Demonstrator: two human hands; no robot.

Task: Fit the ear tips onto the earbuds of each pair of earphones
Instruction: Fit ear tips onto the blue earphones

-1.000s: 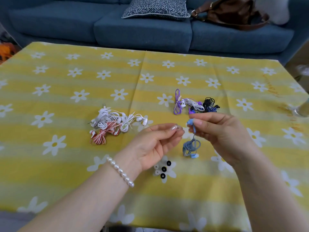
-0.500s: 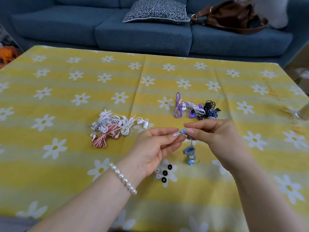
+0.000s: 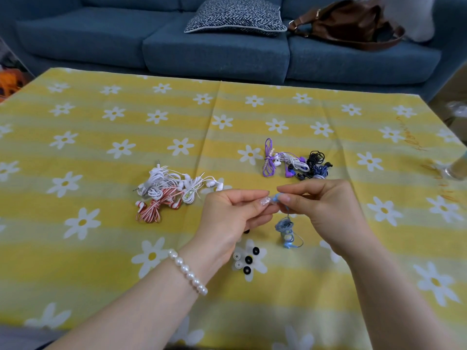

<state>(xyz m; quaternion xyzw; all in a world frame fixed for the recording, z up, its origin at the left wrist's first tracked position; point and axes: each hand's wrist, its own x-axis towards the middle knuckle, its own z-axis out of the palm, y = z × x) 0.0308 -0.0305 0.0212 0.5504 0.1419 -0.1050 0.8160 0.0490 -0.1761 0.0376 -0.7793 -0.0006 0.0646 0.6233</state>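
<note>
My right hand (image 3: 326, 210) pinches one earbud of the light blue earphones (image 3: 286, 229); the coiled cable and second bud hang below it. My left hand (image 3: 232, 213) pinches a small clear ear tip against that bud, fingertips of both hands meeting. Loose black and clear ear tips (image 3: 245, 260) lie on the cloth just below my hands. A heap of white and red earphones (image 3: 171, 190) lies to the left. Purple, white and dark blue earphones (image 3: 295, 164) lie beyond my right hand.
The table wears a yellow daisy-print cloth (image 3: 101, 127). A blue sofa (image 3: 214, 46) with a patterned cushion (image 3: 235, 16) and a brown bag (image 3: 348, 24) stands behind it. A clear glass (image 3: 457, 168) sits at the table's right edge.
My hands have closed together, the left bringing the ear tip up to the blue earbud held by the right. The hanging cable swung slightly.
</note>
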